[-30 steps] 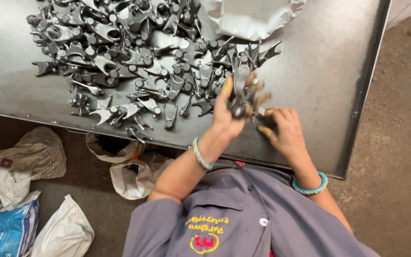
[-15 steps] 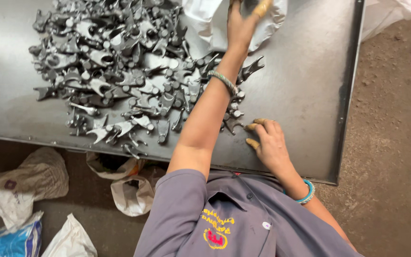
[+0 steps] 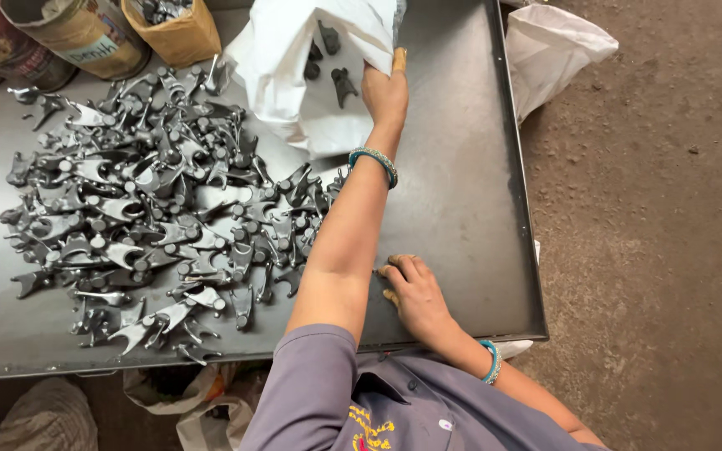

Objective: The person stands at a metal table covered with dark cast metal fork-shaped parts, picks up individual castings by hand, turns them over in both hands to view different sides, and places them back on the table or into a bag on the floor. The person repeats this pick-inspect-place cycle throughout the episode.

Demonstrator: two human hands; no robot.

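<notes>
Sack (image 3: 294,50) at left hand (image 3: 384,90) — parts (image 3: 338,79) inside

Dull grey metal parts (image 3: 160,217), smooth metal table (image 3: 461,209), white woven plastic sack (image 3: 311,67)
</notes>
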